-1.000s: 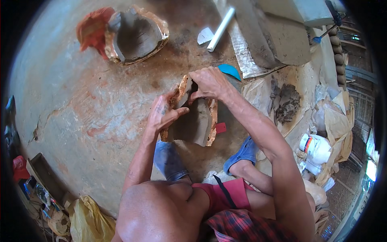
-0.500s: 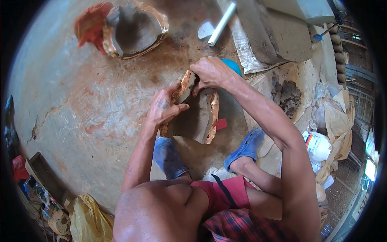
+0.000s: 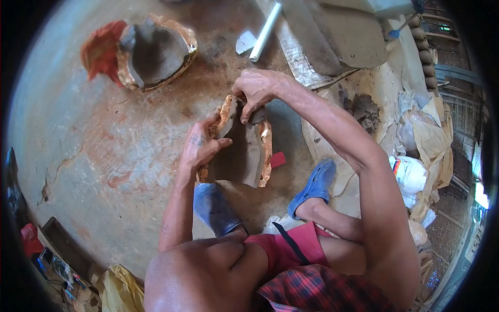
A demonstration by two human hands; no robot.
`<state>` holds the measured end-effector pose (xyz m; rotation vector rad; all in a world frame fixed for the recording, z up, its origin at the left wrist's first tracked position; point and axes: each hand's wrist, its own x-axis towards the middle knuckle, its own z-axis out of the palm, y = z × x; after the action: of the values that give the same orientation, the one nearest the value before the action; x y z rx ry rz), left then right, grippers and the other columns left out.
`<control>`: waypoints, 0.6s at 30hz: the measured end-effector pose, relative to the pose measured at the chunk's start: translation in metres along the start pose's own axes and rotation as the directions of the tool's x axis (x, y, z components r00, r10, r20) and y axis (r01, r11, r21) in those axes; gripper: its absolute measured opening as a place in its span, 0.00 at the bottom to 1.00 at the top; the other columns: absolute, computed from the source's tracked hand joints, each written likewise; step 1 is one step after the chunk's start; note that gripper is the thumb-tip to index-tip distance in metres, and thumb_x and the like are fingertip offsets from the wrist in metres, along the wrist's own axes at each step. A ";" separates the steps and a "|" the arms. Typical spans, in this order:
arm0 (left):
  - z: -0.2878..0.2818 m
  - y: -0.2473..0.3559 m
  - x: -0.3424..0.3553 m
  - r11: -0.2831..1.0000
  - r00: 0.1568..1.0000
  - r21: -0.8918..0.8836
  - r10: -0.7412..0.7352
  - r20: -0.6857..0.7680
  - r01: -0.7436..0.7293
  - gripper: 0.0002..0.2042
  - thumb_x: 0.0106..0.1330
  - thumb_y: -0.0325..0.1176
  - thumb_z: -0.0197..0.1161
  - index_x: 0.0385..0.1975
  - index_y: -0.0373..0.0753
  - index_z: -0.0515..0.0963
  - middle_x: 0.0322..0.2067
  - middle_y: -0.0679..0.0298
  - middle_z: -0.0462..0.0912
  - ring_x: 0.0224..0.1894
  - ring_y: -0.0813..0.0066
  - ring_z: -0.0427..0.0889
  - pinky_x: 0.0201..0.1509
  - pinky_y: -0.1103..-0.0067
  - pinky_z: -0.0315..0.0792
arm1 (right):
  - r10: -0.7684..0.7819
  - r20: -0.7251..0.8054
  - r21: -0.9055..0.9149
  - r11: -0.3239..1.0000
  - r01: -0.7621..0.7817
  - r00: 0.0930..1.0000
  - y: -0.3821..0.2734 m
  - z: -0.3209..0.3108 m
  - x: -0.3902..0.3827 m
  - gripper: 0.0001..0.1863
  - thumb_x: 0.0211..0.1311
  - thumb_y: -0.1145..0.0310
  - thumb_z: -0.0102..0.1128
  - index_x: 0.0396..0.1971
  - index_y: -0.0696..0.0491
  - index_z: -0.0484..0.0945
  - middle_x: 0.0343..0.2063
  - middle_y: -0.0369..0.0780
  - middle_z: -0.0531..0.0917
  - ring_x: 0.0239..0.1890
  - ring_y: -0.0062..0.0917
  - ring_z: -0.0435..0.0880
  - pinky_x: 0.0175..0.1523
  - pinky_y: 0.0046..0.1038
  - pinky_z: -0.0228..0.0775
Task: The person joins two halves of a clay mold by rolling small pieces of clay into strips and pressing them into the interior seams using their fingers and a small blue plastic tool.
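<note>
Moderate daylight lit the floor (image 3: 119,143), paler and bluish toward the left. A small gap (image 3: 481,195) at the right edge glared white. Shade gathered inside the clay-lined mould (image 3: 240,153) and just right of it. The red cloth (image 3: 100,52) looked soft and smeared; straight edges bowed near the rim, and black filled the corners.

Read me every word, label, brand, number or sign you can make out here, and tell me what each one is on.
White container: striped label, print too small to read.
Pale board at the right rim: a few slanted letters, too distorted to quote.
Left hand: dark marks on its back, too blurred to read.
Red piece: no lettering visible.
</note>
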<state>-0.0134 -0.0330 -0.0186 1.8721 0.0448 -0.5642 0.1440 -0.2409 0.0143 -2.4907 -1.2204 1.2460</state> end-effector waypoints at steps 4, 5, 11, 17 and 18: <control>0.000 0.010 0.000 0.995 0.996 0.072 -0.069 0.049 0.066 0.36 0.49 0.38 0.80 0.60 0.29 0.80 0.50 0.44 0.88 0.53 0.54 0.88 0.61 0.67 0.77 | 0.017 -0.056 -0.021 1.000 -0.018 0.998 0.003 0.007 -0.003 0.26 0.43 0.47 0.83 0.27 0.57 0.87 0.23 0.48 0.86 0.29 0.40 0.88 0.36 0.43 0.75; -0.001 0.009 0.001 0.995 0.996 0.076 -0.070 0.050 0.066 0.36 0.49 0.38 0.80 0.60 0.29 0.80 0.50 0.44 0.88 0.53 0.54 0.88 0.61 0.67 0.77 | 0.016 -0.059 -0.019 1.000 -0.017 0.998 0.008 0.008 -0.002 0.26 0.43 0.47 0.83 0.27 0.57 0.87 0.23 0.48 0.86 0.29 0.40 0.88 0.36 0.43 0.75; 0.003 -0.006 0.006 0.989 1.000 0.146 -0.026 -0.006 0.027 0.40 0.48 0.41 0.83 0.63 0.31 0.79 0.56 0.45 0.85 0.60 0.58 0.83 0.67 0.68 0.73 | -0.043 -0.031 0.198 0.979 0.048 0.999 0.023 0.005 0.010 0.23 0.44 0.53 0.84 0.30 0.58 0.88 0.23 0.46 0.87 0.27 0.33 0.88 0.34 0.39 0.75; 0.001 0.015 0.001 0.983 0.999 0.179 -0.048 0.012 0.045 0.33 0.49 0.39 0.80 0.58 0.32 0.82 0.47 0.42 0.88 0.51 0.50 0.88 0.57 0.65 0.78 | 0.338 0.336 0.172 0.896 -0.410 0.879 0.009 -0.002 0.006 0.26 0.48 0.48 0.86 0.29 0.57 0.85 0.24 0.43 0.88 0.27 0.29 0.89 0.31 0.34 0.85; 0.004 0.016 -0.002 0.982 1.000 0.187 -0.008 -0.012 0.010 0.33 0.49 0.39 0.80 0.58 0.32 0.82 0.45 0.42 0.88 0.50 0.50 0.88 0.56 0.65 0.78 | 0.339 0.335 0.173 0.895 -0.411 0.879 0.013 0.005 0.007 0.26 0.48 0.48 0.86 0.29 0.57 0.85 0.24 0.43 0.88 0.27 0.29 0.89 0.31 0.34 0.85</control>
<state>-0.0114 -0.0420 -0.0047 2.0592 0.0079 -0.5808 0.1508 -0.2459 0.0015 -2.4948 -0.5772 1.7956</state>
